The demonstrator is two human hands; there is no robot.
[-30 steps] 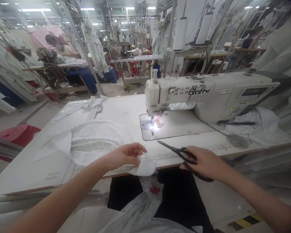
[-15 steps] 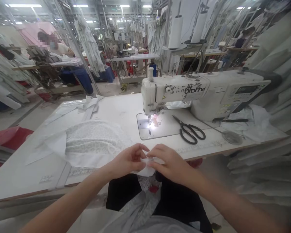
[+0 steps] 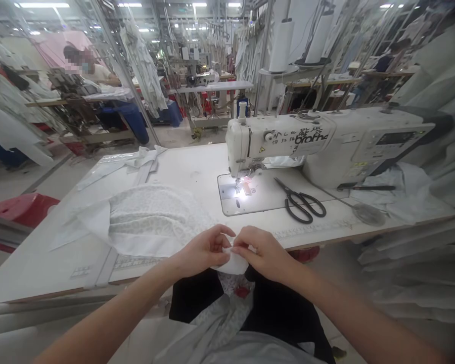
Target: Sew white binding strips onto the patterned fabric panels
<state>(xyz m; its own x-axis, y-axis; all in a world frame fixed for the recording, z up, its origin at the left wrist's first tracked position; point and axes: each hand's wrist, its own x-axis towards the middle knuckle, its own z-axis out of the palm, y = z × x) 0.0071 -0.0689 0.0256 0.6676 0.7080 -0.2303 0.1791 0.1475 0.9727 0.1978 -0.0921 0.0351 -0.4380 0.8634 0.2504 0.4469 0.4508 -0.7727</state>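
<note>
Both hands are now working together at the table's front edge, the scissors (image 3: pixel 301 202) having been set down beside the needle plate since a second ago. Left hand (image 3: pixel 207 250) and right hand (image 3: pixel 263 253) are pinching the small white fabric piece (image 3: pixel 233 263) between their fingertips, apparently folding it. Nothing is lying under the sewing machine (image 3: pixel 326 146) yet; stitching appears to be ahead. More white fabric (image 3: pixel 147 220) is waiting on the table (image 3: pixel 193 167).
</note>
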